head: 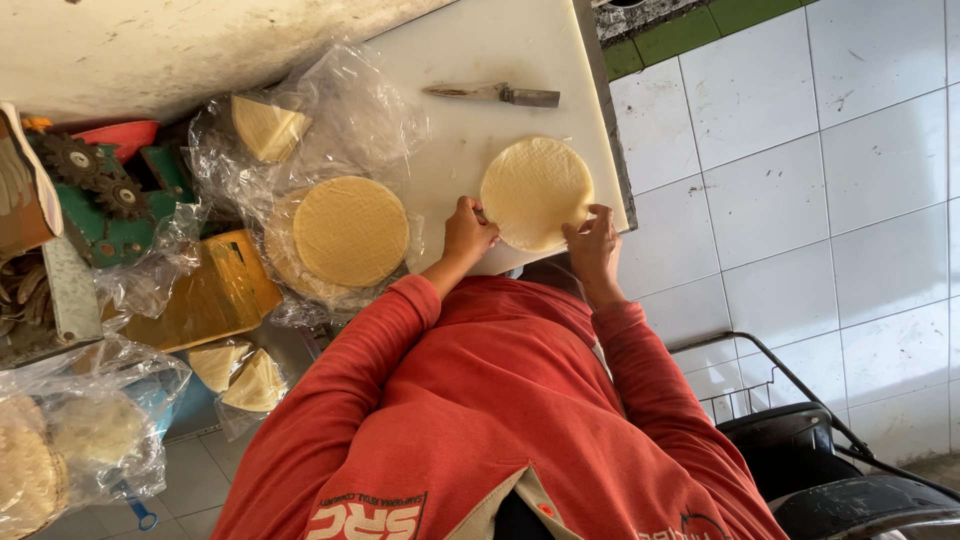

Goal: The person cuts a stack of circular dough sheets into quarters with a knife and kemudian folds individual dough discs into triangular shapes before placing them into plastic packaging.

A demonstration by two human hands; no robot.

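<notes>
At the far left of the head view, a green machine with dark gears (100, 195) stands beside clear plastic bags, one holding pale round sheets (95, 430) near the bottom corner. A yellow board (205, 295) lies next to it, and 2 folded wedge-shaped sheets (240, 375) sit in plastic just below. Further right, a stack of round yellow wrappers (350, 230) rests on crumpled clear plastic (350, 110), with another folded wedge (268, 127) above it. The white counter (480, 45) carries a metal knife with a dark handle (495, 94) near its upper part. Below the knife lies a single round pale wrapper (537, 192), flat on the counter close to its edge. The left hand (467, 232) has its fingers curled against the wrapper's left rim, touching it. The right hand (593, 243) pinches the wrapper's lower right rim with its fingertips. Both arms wear red sleeves (340, 400). White floor tiles (800, 180) fill the right side, with a dark wheeled frame (820, 440) at the bottom right.
</notes>
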